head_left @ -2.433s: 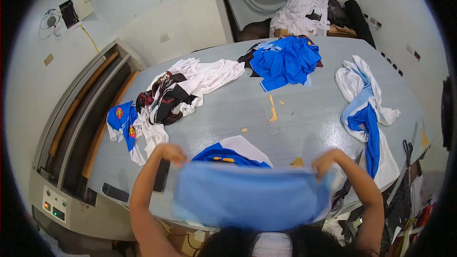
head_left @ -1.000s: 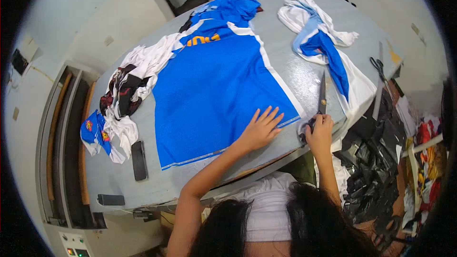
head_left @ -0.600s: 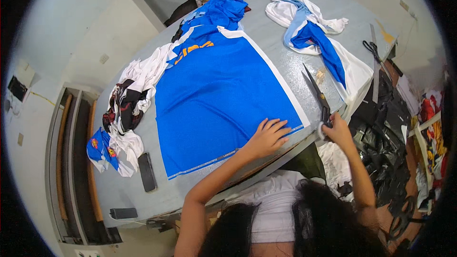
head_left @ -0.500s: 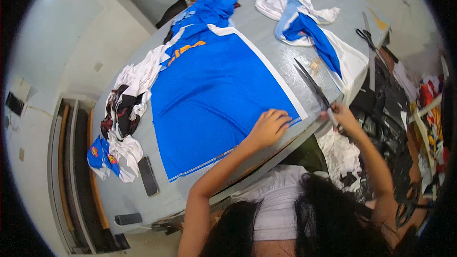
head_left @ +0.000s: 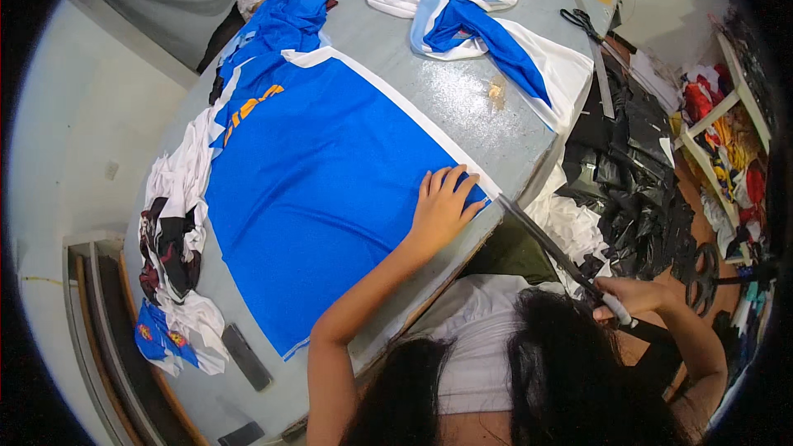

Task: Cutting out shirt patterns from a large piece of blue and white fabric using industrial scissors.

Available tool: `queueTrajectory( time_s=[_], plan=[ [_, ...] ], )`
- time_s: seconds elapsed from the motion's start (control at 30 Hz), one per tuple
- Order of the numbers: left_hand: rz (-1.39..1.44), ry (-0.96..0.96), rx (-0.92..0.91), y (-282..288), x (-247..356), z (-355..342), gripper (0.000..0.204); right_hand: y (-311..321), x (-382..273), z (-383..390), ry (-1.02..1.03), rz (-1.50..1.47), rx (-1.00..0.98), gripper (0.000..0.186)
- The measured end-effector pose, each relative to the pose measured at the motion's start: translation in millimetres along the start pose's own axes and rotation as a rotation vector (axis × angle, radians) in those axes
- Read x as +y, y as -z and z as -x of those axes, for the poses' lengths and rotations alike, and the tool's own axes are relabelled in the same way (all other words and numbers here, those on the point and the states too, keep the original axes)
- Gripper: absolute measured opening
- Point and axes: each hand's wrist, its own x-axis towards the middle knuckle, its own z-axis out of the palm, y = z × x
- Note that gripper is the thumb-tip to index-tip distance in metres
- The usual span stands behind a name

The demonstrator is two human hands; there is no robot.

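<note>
A large blue fabric panel (head_left: 330, 157) with orange lettering and a white strip down its right side is spread over the grey table. My left hand (head_left: 442, 208) presses on its near right corner, palm down with the fingers apart. In my right hand (head_left: 634, 297), off the table's near edge, are long dark scissors (head_left: 547, 241) with pale wrapping on the handle. Their tips meet the white border at that same corner, just right of my left fingers. Whether the blades are parted is hard to make out.
Crumpled white and dark cloth (head_left: 178, 173) lies along the table's left, near a black phone (head_left: 246, 357). A blue and white garment (head_left: 487, 33) rests at the far side. Black scissors (head_left: 582, 23) and a metal ruler (head_left: 601, 74) lie right, above black plastic bags (head_left: 632, 165).
My right hand has drawn toward me and right, bringing the scissors' tips from beyond the panel to its corner. My left hand stays on the cloth. The view has shifted.
</note>
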Motion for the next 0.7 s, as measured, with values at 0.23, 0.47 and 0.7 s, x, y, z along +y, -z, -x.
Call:
queueTrajectory(
  time_s=[0.23, 0.47, 0.7],
  plan=[
    [-0.005, 0.004, 0.006, -4, -3, -2, 0.056, -14, 26, -36, 0.042, 0.013, 0.030, 0.051],
    [0.031, 0.045, -0.012, -8, -7, 4, 0.069, -15, -3, -58, 0.073, 0.096, 0.108, 0.048],
    [0.002, 0.146, 0.060, -9, -5, 5, 0.081, -17, -16, -59, 0.010, 0.039, 0.082, 0.043]
  ],
)
